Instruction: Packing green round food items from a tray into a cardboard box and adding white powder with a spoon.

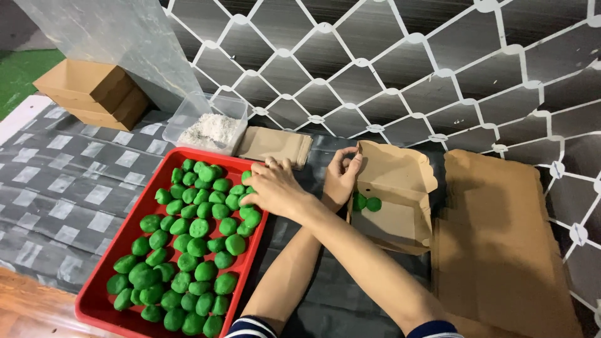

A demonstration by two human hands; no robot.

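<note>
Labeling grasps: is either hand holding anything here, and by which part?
Arms are crossed. Left hand pinches the open brown box by its left rim. Right hand rests on green balls in the red tray; a grip cannot be told.

Glossy red plastic tray (pixel 100 294) held matt, dough-like green balls (pixel 199 228). The open carton (pixel 400 181) was plain brown paperboard, unglazed. A clear plastic tub (pixel 188 112) contained coarse white powder (pixel 213 130). The worktop (pixel 69 188) wore a smooth grey checked covering; a translucent plastic sheet (pixel 119 37) hung behind.
</note>
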